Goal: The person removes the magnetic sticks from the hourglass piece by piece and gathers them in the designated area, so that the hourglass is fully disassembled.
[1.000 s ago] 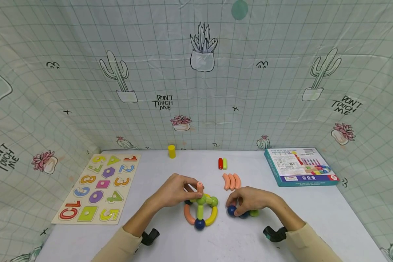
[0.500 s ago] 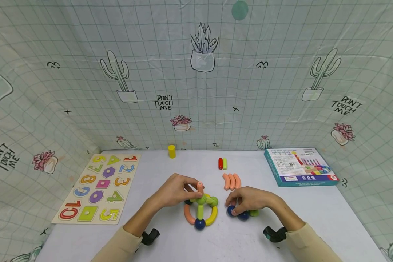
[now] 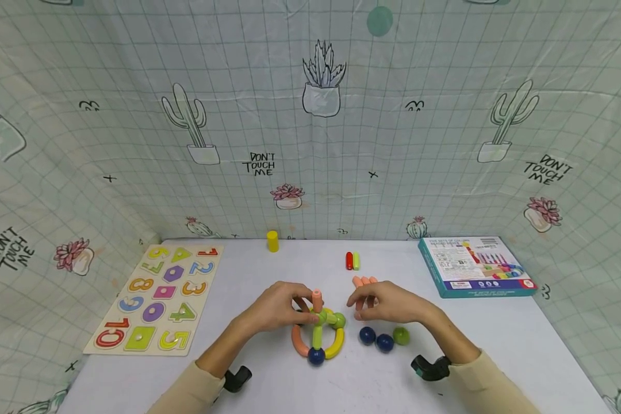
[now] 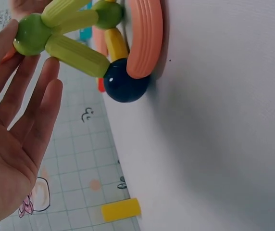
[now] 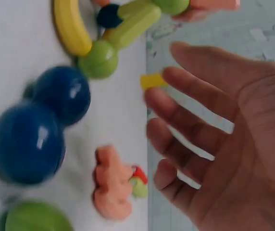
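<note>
My left hand [image 3: 276, 307] pinches the green ball [image 4: 33, 34] at the top of a stick-and-ball construction. Straight green rods [image 4: 77, 55] slope down from that ball. A short pink rod [image 3: 317, 300] stands upright on it. The base is a ring of curved rods, a pink one [image 3: 298, 340] and a yellow one [image 3: 335, 344] among them, meeting at a dark blue ball [image 3: 316, 356]. Just right of the construction my right hand [image 3: 393, 303] hovers, fingers loosely bent and holding nothing. Below it lie two blue balls [image 3: 385, 342] and a loose green ball [image 3: 401, 336].
Several curved pink rods [image 3: 364, 281] lie partly hidden behind my right hand. Farther back are a red rod [image 3: 349, 261], a light green rod [image 3: 356, 261] and a yellow cylinder [image 3: 272, 241]. A number puzzle board [image 3: 152, 299] lies left, a box [image 3: 476, 267] right.
My right hand has lifted off the blue balls and moved up and slightly left, leaving them on the table. My left hand has slid down slightly from the upright pink rod toward the green ball.
</note>
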Tool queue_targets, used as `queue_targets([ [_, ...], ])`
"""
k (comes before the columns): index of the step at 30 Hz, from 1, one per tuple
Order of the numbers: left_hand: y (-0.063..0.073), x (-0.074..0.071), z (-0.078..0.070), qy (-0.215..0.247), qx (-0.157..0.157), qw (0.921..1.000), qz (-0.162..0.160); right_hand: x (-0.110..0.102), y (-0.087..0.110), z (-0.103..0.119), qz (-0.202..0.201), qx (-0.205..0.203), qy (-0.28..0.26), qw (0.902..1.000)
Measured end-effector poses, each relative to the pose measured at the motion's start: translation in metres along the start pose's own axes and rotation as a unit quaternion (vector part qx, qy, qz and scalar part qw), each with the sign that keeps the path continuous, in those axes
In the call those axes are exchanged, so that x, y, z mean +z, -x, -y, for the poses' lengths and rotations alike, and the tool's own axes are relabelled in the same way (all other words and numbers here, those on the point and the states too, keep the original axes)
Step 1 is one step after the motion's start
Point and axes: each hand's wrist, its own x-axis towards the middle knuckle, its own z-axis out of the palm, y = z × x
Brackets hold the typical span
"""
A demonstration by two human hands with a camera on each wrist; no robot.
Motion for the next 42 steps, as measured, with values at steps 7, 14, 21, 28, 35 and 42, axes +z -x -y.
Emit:
queue_targets([
  [7,0.0,0.003,0.003,0.017,0.01,0.9997,0.013,0.016,-0.016,0.031,-0.09,-0.077,-0.015,0.9929],
  [14,-0.002,0.007,0.007,0.027,0.025,0.9992,0.016,0.03,-0.025,0.047,-0.124,-0.117,-0.011,0.9853],
  [21,-0.001,0.009,0.012,0.05,0.032,0.9981,0.014,0.035,-0.027,0.055,-0.114,-0.148,-0.021,0.9822],
  [28,-0.002,0.008,0.013,0.048,0.04,0.998,0.012,0.036,-0.028,0.056,-0.11,-0.151,-0.027,0.982],
  [35,-0.003,0.009,0.012,0.043,0.039,0.9982,0.018,0.038,-0.028,0.051,-0.123,-0.149,-0.039,0.9803],
  [42,-0.001,0.006,0.01,0.033,0.023,0.9991,0.014,0.037,-0.029,0.049,-0.139,-0.156,-0.045,0.9769],
])
